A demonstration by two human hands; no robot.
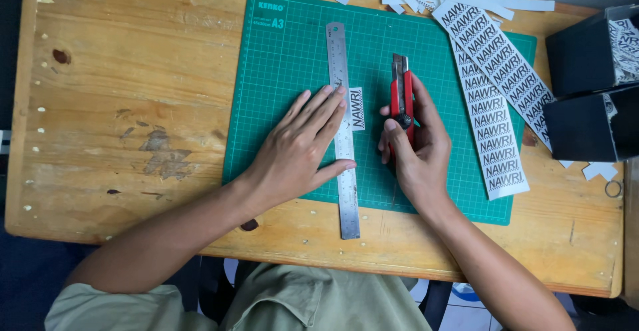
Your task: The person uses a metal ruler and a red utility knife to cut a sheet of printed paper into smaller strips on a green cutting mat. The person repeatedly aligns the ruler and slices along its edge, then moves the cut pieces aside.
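I see a steel ruler (344,138) lying flat and nearly upright in the frame on the green mat (293,58), its lower end running past the mat edge onto the wood. My left hand (299,148) presses on it, fingers spread across the middle. Just right of the ruler's edge, touching it, sits a small white label (357,108) with black print (a single narrow slip, long side along the ruler). My right hand (416,148) grips a red cutter (400,91), held nearly parallel to the ruler, near the label but apart from it, tip pointing away from me
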